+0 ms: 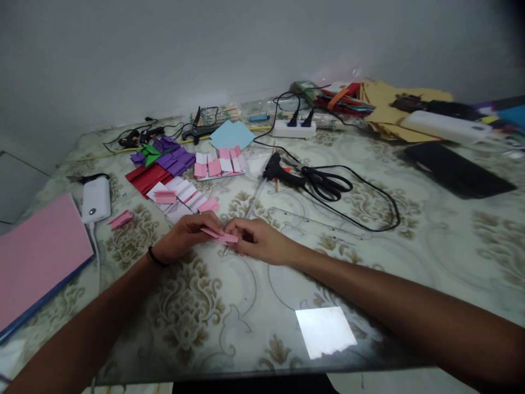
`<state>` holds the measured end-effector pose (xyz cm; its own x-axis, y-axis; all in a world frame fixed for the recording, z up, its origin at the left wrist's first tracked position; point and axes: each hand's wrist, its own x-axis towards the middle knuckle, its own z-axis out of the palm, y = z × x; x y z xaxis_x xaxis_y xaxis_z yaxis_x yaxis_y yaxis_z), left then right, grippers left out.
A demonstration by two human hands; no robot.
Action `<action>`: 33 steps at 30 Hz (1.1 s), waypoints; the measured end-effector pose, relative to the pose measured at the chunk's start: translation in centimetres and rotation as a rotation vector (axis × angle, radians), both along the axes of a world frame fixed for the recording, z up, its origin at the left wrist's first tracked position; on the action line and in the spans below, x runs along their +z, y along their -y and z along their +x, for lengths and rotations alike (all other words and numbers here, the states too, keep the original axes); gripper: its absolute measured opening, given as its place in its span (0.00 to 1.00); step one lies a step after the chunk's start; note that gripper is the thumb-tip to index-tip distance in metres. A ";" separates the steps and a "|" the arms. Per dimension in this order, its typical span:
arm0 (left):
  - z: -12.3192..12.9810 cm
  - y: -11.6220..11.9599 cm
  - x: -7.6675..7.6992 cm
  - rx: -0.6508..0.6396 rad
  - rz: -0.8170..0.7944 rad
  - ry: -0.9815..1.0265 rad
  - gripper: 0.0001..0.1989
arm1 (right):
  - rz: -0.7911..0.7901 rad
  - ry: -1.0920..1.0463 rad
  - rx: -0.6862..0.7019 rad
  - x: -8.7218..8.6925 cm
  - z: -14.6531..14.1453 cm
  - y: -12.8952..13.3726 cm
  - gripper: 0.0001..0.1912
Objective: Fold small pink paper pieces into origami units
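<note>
Pink folded paper (228, 238) is over the counter (283, 323), pinched at one end by my left hand (194, 231) and at the other by my right hand (258, 241). I'd expect it feather-light, crisp along its folds yet easily crushed, so I'd hold the ends gently.

Dim, greyish light covers your table (430, 241); wall (246, 54) reads flat, upper right corner nearly black. Hard-edged white patch (326, 331), apparently reflected glare, sits near darkened front edge. You hold pink paper (221, 236) softly focused. Dark flat object (459, 169) blurs; far-right edge smears, stretched as by wide lens.
</note>
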<state>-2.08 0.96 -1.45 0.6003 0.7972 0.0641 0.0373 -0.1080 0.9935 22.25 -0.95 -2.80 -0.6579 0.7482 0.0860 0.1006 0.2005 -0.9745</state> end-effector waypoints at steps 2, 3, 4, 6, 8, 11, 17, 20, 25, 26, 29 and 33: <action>0.0 -0.1 -0.2 0.009 -0.006 0.047 0.07 | 0.002 -0.013 -0.002 -0.1 0.0 0.0 0.09; 0.0 -0.1 -0.3 0.021 -0.014 0.061 0.06 | 0.005 -0.025 -0.003 -0.2 0.0 0.0 0.10; 0.0 -0.1 -0.4 0.035 -0.016 0.075 0.04 | 0.006 -0.040 -0.002 -0.2 0.0 0.0 0.11; 0.0 -0.1 -0.8 0.058 -0.013 0.096 0.03 | 0.003 -0.071 0.008 -0.2 0.1 0.0 0.13; -0.2 -0.2 -1.2 0.078 -0.006 0.109 0.02 | -0.011 -0.098 0.024 0.0 0.2 0.0 0.16; -0.4 -0.3 -1.5 0.096 0.011 0.097 0.04 | -0.047 -0.127 0.049 0.3 0.3 0.1 0.19; -0.3 -0.3 -1.1 0.068 0.092 0.009 0.12 | -0.115 -0.117 0.015 -0.2 0.0 0.1 0.20; -0.2 -0.4 -0.9 0.058 0.126 -0.025 0.11 | -0.056 -0.080 0.000 -0.7 -0.1 -0.1 0.20; 0.1 -0.4 -0.9 0.133 0.087 0.004 0.14 | -0.076 -0.110 0.004 -1.0 -0.1 -0.1 0.18; 0.1 -0.3 -0.9 0.128 0.040 0.013 0.14 | -0.075 -0.113 0.008 -1.0 -0.1 -0.1 0.18; 0.3 0.0 -0.7 0.077 -0.080 -0.009 0.12 | -0.050 -0.102 0.013 -0.9 -0.1 -0.1 0.19; 0.5 0.2 -0.3 0.079 -0.135 -0.033 0.15 | -0.060 -0.095 0.007 -0.9 -0.2 -0.1 0.22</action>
